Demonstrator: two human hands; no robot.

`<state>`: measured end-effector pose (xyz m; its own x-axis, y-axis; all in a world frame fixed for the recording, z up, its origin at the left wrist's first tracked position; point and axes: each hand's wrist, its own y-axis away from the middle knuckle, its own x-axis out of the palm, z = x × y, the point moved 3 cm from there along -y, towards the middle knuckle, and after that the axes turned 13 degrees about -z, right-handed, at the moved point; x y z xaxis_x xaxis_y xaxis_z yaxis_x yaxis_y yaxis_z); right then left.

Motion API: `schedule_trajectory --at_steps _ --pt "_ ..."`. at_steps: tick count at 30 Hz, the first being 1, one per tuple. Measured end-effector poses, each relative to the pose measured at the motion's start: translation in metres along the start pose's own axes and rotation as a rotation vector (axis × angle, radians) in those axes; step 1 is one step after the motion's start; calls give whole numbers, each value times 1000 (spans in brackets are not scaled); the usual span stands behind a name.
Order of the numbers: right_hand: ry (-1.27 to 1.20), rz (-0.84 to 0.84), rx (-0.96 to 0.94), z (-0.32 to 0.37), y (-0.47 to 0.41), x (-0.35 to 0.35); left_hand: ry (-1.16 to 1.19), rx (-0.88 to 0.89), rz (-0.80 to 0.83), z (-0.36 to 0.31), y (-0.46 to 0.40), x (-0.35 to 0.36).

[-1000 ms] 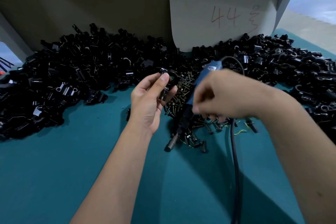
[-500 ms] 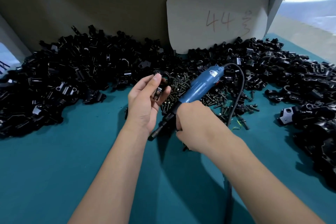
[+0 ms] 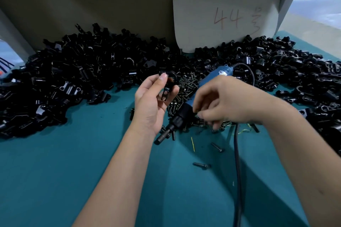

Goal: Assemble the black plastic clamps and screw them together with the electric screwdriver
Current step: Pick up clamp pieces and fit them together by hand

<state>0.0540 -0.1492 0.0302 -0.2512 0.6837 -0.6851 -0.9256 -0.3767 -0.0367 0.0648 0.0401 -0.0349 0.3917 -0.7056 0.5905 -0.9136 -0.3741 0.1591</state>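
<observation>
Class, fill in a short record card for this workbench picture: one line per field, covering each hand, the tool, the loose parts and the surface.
Left hand: raised, pinching one black clamp between thumb and fingers
Right hand: over the screw pile, fingertips curled down among the screws; whether it holds one is unclear
Electric screwdriver: blue body, lying on the table, bit end pointing toward the person, cord trailing
Clamp heap: black parts piled along the back
Table: teal surface
Card: marked 44
</observation>
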Motion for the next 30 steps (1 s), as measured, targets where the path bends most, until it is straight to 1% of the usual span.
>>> schedule_trajectory --at_steps 1,2,3,6,7,9,12,14,20,26,30 --pt "-68 6 -12 -1 -3 -2 -4 5 9 0 0 0" --pt "-152 -22 -24 -2 -7 -4 -11 12 19 0 1 1" --pt "-260 -83 -36 -4 -11 -6 -26 23 34 1 2 2" --pt "-624 -353 -23 -11 -26 -8 -122 94 113 2 5 3" --pt "-687 -431 -19 -13 -30 -7 -159 127 139 3 6 4" --pt "-706 -529 -35 -16 -35 0 -209 183 180 5 7 6" --pt "-655 -599 -79 -19 -38 9 -254 241 225 8 6 9" --pt "-596 -603 -103 -20 -40 13 -267 265 228 9 4 8" --pt "-348 -586 -173 -19 -41 13 -335 319 213 8 0 2" --pt "-84 -664 -322 -10 -37 6 -414 333 204 9 -2 1" --pt "57 -619 -372 -4 -39 11 -460 368 191 9 -1 0"
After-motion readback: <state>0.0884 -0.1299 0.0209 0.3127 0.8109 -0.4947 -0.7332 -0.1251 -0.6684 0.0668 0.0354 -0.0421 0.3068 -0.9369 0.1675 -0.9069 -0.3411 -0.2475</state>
